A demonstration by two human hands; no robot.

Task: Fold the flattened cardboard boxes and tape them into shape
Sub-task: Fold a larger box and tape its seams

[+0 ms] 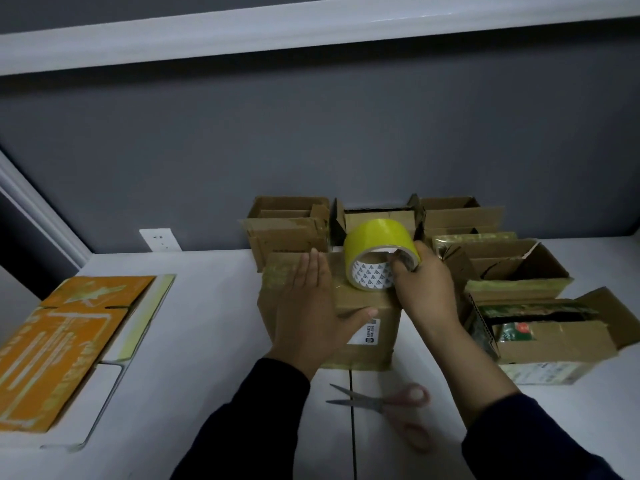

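The left hand (311, 306) lies flat on the top of a closed brown cardboard box (360, 355), its fingers (313, 268) straight and together, pointing to the far side, the thumb spread out toward the right along the box's near top edge; it grasps nothing and only presses down. The right hand (427, 289) grips a roll of yellow tape (375, 242), its fingers curled over the roll's right rim with the tips hooked into the patterned white core. The roll stands on its edge on the right part of the box top, its open core turned toward the near side. Both forearms come in from the near edge in dark sleeves. The box sits near the middle of a white desk (207, 341), a white label on its near face. Red-handled scissors (384, 407) lie on the desk just near of the box, blades parted and pointing left. At the left edge lies a flattened orange cardboard box (69, 341) on top of a white sheet. Several open brown boxes (287, 223) stand along the far side, and more open boxes (512, 268) crowd the right. Behind the desk rises a grey wall (311, 133) with a white outlet (160, 239) and a white trim band (277, 32) high up.
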